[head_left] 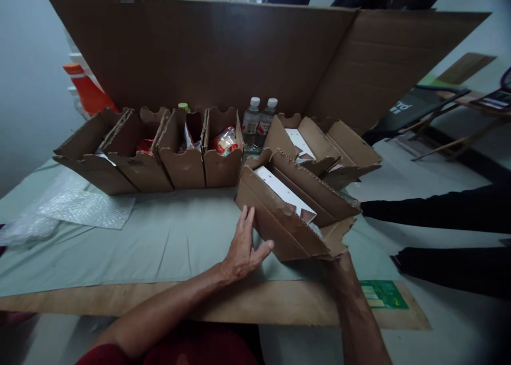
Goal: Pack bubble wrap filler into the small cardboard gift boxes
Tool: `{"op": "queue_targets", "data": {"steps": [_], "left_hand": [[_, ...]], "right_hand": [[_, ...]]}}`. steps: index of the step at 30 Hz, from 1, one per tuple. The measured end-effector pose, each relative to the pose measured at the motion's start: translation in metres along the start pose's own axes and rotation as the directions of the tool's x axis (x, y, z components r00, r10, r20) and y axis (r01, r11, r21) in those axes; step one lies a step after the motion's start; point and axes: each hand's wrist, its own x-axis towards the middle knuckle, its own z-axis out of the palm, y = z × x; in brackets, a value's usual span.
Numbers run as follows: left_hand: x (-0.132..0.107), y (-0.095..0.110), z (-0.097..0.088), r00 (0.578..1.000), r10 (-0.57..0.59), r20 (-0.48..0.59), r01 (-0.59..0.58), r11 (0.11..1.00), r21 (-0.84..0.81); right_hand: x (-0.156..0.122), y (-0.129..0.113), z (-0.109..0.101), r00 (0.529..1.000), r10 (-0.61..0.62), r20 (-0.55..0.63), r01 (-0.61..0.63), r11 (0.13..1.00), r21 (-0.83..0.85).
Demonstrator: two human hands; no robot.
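A brown open-topped cardboard box (283, 221) sits at an angle near the table's front, with a white piece with dark holes (281, 189) inside. My left hand (241, 248) lies against the left part of its near side, fingers stretched out and thumb apart. At the box's right end is my right hand (339, 261); its fingers are hidden by the cardboard. Behind this box stand two similar boxes, the nearer one (317, 136) holding another white piece (299, 142) and the farther one (355, 147) partly hidden.
Several cardboard bins (181, 168) with red packets stand in a row on the green cloth (171, 242). Two clear bottles (250, 123) with white caps are beside them. Bubble wrap (88, 205) lies at left. A tall cardboard panel (239, 51) rises behind. A person's dark-clothed legs (439, 210) are at right.
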Motion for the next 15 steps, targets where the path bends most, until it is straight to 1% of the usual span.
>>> {"op": "queue_targets", "data": {"steps": [3, 5, 8, 12, 15], "left_hand": [[0.014, 0.001, -0.006, 0.999, -0.026, 0.020, 0.026, 1.000, -0.016], [0.025, 0.000, -0.012, 0.999, -0.036, 0.022, 0.037, 0.999, -0.023], [0.040, -0.003, -0.020, 0.999, -0.046, 0.000, 0.046, 0.998, -0.045], [0.057, -0.009, -0.030, 0.997, -0.067, -0.040, 0.062, 0.992, -0.110], [0.059, -0.013, -0.039, 0.997, -0.076, -0.025, 0.070, 0.983, -0.168]], "right_hand": [[-0.002, -0.006, 0.006, 0.991, 0.115, 0.070, -0.113, 0.993, -0.041], [-0.008, -0.012, 0.011, 0.989, 0.138, 0.052, -0.131, 0.985, -0.114], [-0.011, -0.022, 0.021, 0.995, 0.091, 0.034, -0.082, 0.974, -0.211], [-0.006, -0.036, 0.038, 0.998, 0.020, 0.052, -0.004, 0.957, -0.289], [-0.001, -0.041, 0.045, 0.997, -0.016, 0.075, 0.040, 0.943, -0.331]]}}
